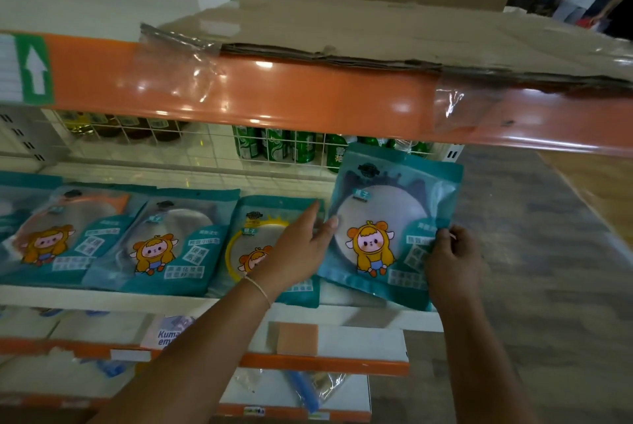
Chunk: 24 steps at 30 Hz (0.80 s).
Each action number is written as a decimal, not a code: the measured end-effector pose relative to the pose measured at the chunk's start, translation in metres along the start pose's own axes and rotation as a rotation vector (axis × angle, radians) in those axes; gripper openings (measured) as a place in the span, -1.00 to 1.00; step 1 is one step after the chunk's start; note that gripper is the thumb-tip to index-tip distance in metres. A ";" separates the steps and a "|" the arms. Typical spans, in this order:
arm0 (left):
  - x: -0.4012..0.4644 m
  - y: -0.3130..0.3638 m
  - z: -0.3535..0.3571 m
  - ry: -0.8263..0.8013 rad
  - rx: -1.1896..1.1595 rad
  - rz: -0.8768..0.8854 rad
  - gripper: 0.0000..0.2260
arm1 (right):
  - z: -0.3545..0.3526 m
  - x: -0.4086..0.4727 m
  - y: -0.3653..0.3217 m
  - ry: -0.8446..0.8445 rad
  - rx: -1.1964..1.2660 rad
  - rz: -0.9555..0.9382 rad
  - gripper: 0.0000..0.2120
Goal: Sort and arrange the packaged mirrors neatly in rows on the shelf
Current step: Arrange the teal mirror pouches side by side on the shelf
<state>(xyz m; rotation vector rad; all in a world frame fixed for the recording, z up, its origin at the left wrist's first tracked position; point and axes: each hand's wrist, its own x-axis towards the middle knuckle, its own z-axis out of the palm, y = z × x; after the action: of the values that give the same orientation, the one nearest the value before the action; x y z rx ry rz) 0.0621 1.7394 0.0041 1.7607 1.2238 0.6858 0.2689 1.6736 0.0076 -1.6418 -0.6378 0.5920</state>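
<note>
Teal packaged mirrors lie in a row on the white shelf (pixel 113 297): one with an orange rim (pixel 58 235), a grey one (pixel 164 245) and a yellow-rimmed one (pixel 250 245). A further teal mirror pack (pixel 387 228) is held up, tilted, above the shelf's right end. My right hand (pixel 452 259) grips its lower right edge. My left hand (pixel 301 249) has straight fingers over the yellow-rimmed pack, and its thumb touches the left edge of the held pack.
An orange-fronted upper shelf (pixel 274 94) with flattened cardboard (pixel 342 29) overhangs close above. Green cans (pixel 274 146) and bottles (pixel 120 125) stand behind a wire grid at the back. Lower shelves hold small items. A person stands at the far top right.
</note>
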 end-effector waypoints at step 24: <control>-0.067 -0.134 -0.241 0.381 0.190 0.094 -0.73 | 0.162 -0.103 -0.044 -0.125 0.216 0.088 -0.84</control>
<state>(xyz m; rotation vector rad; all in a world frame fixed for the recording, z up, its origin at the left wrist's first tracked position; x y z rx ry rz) -0.2185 1.7782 0.0041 1.9091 1.5080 1.0235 0.0796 1.7223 0.0297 -1.4434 -0.5727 0.8045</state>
